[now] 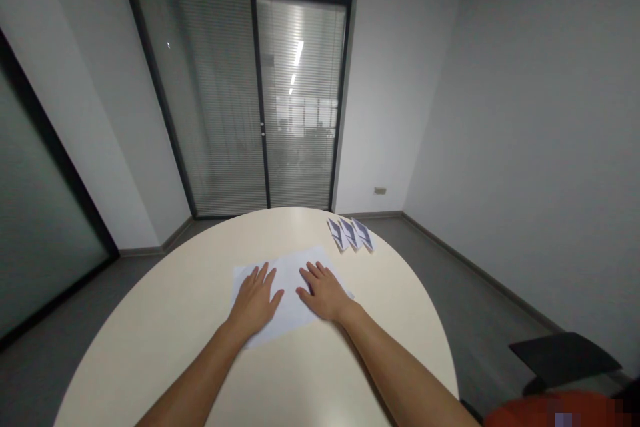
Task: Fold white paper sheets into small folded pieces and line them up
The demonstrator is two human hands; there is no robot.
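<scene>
A white sheet of paper [290, 307] lies flat on the round cream table [175, 327], slightly turned. On its left part rests my left hand [254, 300], palm down with the fingers stretched out. My right hand [324, 292] lies palm down on the right part of the sheet, its fingers spread. Between the two thumbs a strip of bare paper shows. Beyond my right hand, near the far right edge of the table, several folded paper pieces [350, 235] with white and bluish-grey faces stand in a row.
A chair with a black armrest [565, 357] and a red seat [545, 410] stands to the right of the table. Behind the table are a glass partition with blinds [225, 107] and a white wall. Grey floor [465, 300] surrounds the table.
</scene>
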